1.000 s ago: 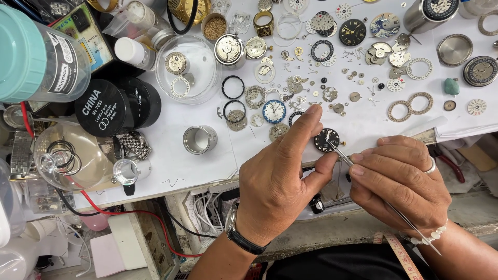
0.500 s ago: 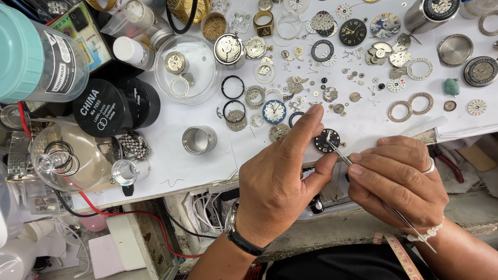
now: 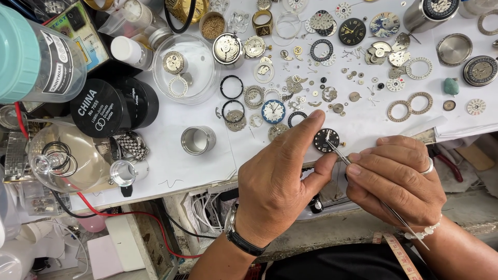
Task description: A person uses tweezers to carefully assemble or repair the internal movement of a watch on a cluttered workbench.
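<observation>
The black watch dial [image 3: 326,140] lies right of frame centre on the white desk [image 3: 171,166]. The left hand [image 3: 280,181] pins its edge with a fingertip; the right hand [image 3: 397,179] pinches tweezers [image 3: 363,181], tip touching the dial.

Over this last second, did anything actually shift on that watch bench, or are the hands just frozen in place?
Hardly anything. The left hand keeps its index fingertip beside the small black watch dial, and the right hand still holds the tweezers with their tips on the dial's lower edge. Nothing was picked up or let go. The blue-ringed dial, the steel case ring and the scattered parts lie as before.
</observation>
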